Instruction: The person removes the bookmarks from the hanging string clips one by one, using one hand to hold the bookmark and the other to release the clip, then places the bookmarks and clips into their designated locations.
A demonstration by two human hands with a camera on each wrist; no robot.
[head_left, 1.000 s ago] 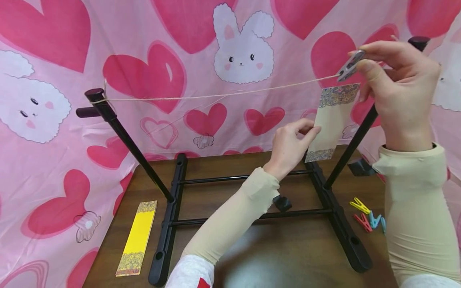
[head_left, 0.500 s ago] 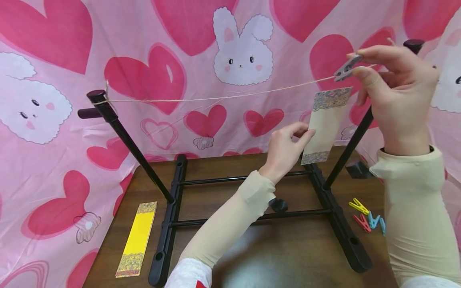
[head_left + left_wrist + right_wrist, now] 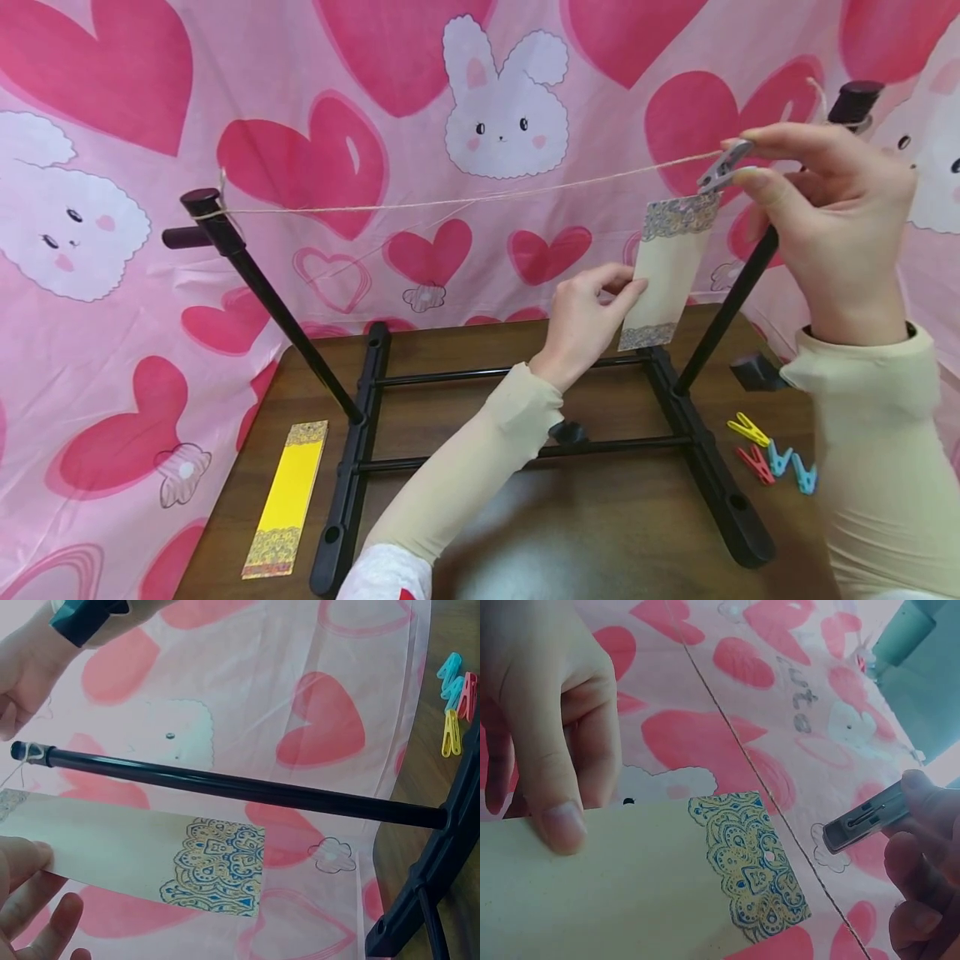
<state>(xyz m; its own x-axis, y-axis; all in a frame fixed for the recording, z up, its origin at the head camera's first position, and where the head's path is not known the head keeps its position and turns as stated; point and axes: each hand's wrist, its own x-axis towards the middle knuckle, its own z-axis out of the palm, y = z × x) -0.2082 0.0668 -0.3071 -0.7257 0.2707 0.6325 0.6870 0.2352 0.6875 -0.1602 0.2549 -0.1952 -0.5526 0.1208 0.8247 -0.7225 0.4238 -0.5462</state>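
My left hand [image 3: 588, 315] pinches the long edge of a cream paper bookmark [image 3: 667, 271] between thumb and fingers. Both ends of it carry an ornate blue-and-gold border. The right wrist view shows a small hole in the bookmark's upper border [image 3: 754, 874], beside a thin string [image 3: 739, 742]. My right hand [image 3: 843, 208] holds a grey clothespin [image 3: 724, 166] by its handles. In the right wrist view the clothespin [image 3: 866, 817] is across the string from the bookmark, apart from both. From the head view, its tip overlaps the bookmark's top corner.
The string runs between two black posts [image 3: 277, 300] of a stand on the brown table [image 3: 600, 533]. A yellow bookmark [image 3: 287, 496] lies at left. Yellow, red and blue clothespins [image 3: 757, 462] lie at right. A pink heart-and-bunny cloth [image 3: 420, 92] hangs behind.
The bookmark and my left hand have shifted left and slightly down. My right hand has lowered with the clothespin, whose tip has dropped from the string to the bookmark's top corner in the head view.
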